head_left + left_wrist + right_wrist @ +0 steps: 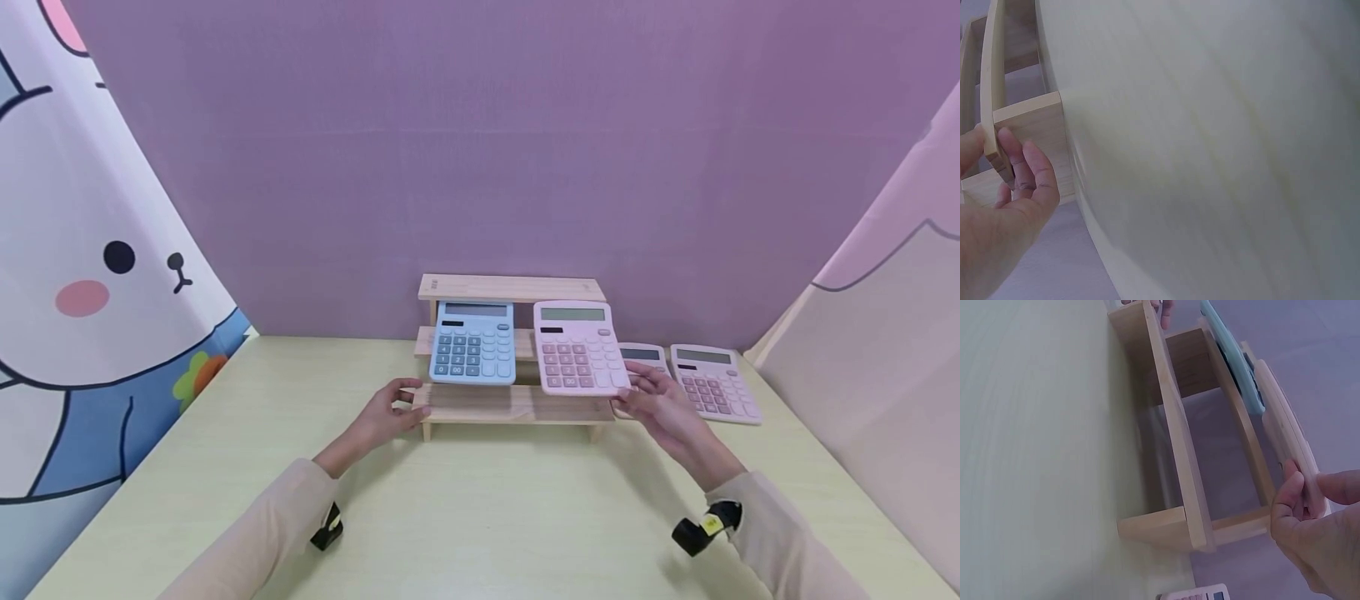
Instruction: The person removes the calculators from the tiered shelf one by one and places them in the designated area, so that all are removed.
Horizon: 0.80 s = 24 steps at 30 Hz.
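Observation:
A three-tier wooden display rack [517, 406] stands on the table, and my left hand [382, 414] grips the left end of its lowest board. The left wrist view shows the thumb on one side of that board [991, 81] and fingers on the other. My right hand [666, 408] pinches a pink calculator [576, 350] by its lower right corner, holding it tilted up at the rack's right half. To its left, a blue calculator [474, 346] leans upright on the rack around the middle tier. The right wrist view shows the pink calculator [1288, 434] edge-on beside the blue one [1235, 359].
Two more pink calculators lie on the table right of the rack: one [640, 353] partly hidden behind my right hand, the other [714, 383] farther right. A purple cloth [480, 150] hangs behind the table [480, 517]. Printed curtains flank both sides.

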Each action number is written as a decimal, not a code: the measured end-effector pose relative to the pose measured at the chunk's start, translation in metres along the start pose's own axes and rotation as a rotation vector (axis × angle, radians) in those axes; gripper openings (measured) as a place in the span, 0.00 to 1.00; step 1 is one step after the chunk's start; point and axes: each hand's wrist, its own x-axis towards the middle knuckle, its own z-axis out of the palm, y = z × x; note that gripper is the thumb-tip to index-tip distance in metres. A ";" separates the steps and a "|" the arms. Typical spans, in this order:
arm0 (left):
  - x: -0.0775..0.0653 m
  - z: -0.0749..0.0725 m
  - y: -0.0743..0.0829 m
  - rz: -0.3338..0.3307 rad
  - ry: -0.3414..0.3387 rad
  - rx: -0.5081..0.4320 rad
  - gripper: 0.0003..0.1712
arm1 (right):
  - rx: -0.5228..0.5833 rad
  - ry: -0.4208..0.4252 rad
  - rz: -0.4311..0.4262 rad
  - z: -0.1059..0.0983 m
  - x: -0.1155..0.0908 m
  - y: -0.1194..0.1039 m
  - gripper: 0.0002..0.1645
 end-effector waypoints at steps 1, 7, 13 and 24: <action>0.000 0.000 0.000 -0.001 0.002 -0.002 0.31 | 0.007 -0.007 -0.005 -0.001 -0.001 0.000 0.24; 0.000 -0.001 0.000 0.003 0.000 0.006 0.31 | 0.070 -0.037 -0.045 -0.009 -0.006 -0.001 0.22; 0.000 -0.001 -0.001 0.003 -0.004 0.007 0.32 | 0.086 -0.045 -0.036 -0.016 -0.010 -0.003 0.21; 0.001 0.000 -0.001 -0.001 -0.001 0.008 0.31 | 0.099 -0.039 -0.048 -0.032 -0.021 -0.004 0.22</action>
